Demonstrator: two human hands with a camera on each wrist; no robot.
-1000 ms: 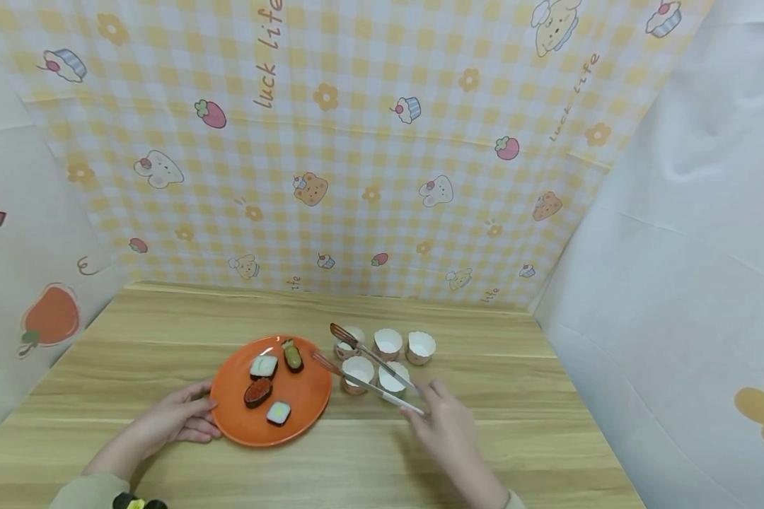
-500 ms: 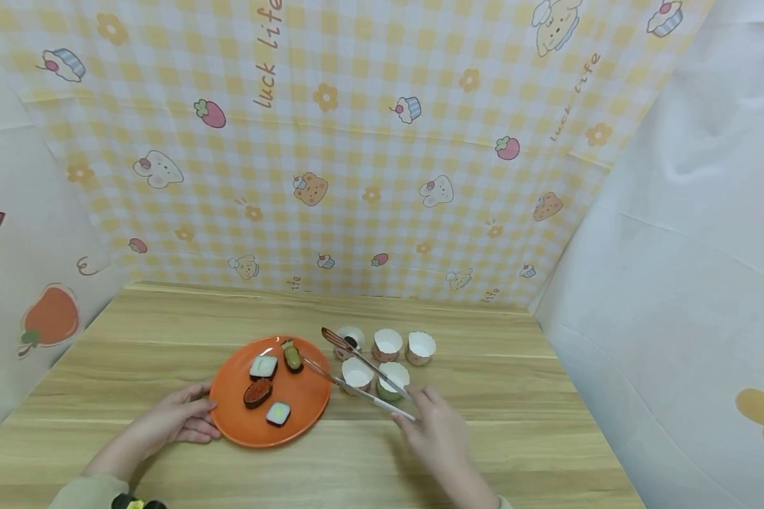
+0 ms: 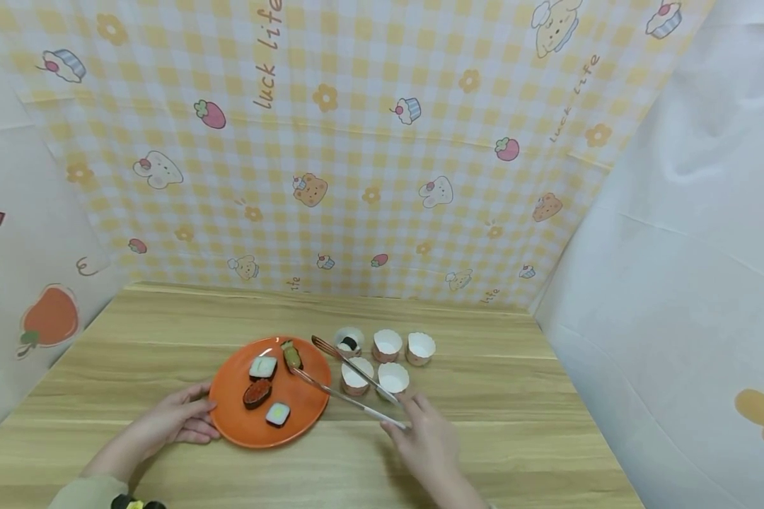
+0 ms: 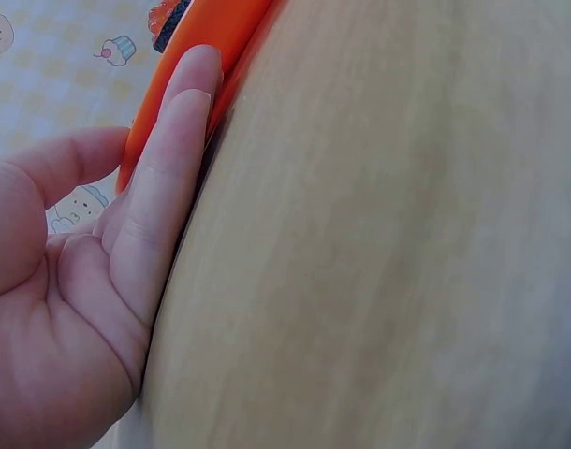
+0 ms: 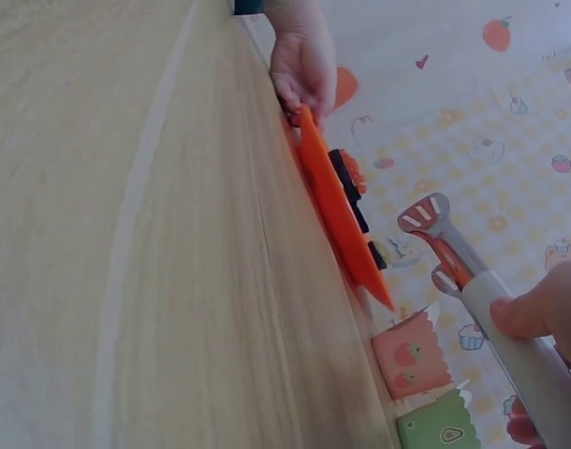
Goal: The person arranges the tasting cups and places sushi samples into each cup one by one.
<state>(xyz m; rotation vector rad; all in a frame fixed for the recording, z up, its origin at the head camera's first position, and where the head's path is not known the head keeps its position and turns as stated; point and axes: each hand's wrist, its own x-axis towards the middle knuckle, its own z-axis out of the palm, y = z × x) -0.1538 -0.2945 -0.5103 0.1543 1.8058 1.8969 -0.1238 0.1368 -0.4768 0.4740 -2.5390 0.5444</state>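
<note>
An orange plate (image 3: 235, 420) bears several toy sushi pieces: one with a brownish-green topping (image 3: 291, 355), a red roe piece (image 3: 257, 394), a white-topped piece (image 3: 263, 367) and a small roll with a yellow centre (image 3: 278, 414). My left hand (image 3: 181, 416) pinches the plate's left rim, thumb above and fingers below, as the left wrist view also shows. In my right hand (image 3: 425, 437) are metal tongs (image 3: 360, 406), spread apart. One tong tip lies over the plate near the brownish-green piece; the other hovers near the plate's upper right edge. Whether the tip touches the piece I cannot tell.
Right of the plate stand several small paper cups, such as a front one (image 3: 357, 372) and a back right one (image 3: 421, 345). The back left cup (image 3: 349, 333) has a black-and-white piece inside. A yellow checked cloth (image 3: 356, 155) hangs behind the wooden table (image 3: 484, 424).
My right hand has moved left and slightly down with the tongs, bringing their tips from the cups to over the plate. The left hand and plate have stayed in place.
</note>
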